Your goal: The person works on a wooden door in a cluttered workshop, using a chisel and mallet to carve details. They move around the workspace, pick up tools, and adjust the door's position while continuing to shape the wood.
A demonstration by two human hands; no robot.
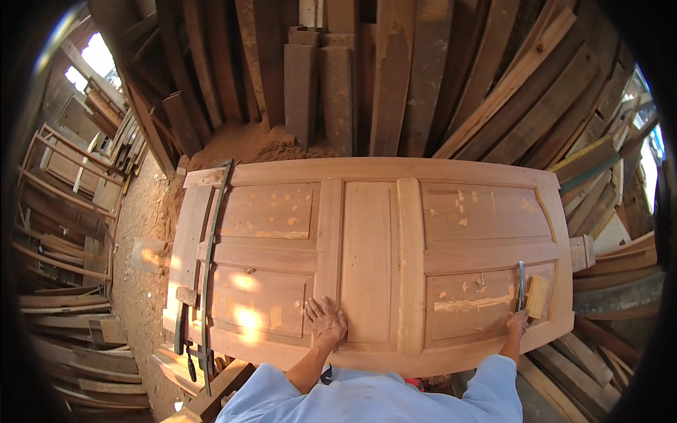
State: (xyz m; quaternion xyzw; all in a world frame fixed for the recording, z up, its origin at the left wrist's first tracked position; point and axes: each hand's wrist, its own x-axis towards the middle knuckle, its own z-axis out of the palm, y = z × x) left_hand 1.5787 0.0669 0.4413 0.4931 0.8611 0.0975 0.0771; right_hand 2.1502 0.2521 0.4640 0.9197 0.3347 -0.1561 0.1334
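A wooden panelled door lies flat in front of me. My left hand rests on it with its fingers spread, on the frame between the lower left panel and the narrow middle panel. My right hand is closed around a chisel over the lower right panel. The chisel's metal blade points away from me, and its handle is mostly hidden in the hand. Just right of it lies a pale yellow wooden block. Light filler patches mark the panels.
A long bar clamp crosses the door's left end, with a wooden pad by its near jaw. Many boards lean upright beyond the door. Sawdust is heaped there. More timber stacks stand left and right.
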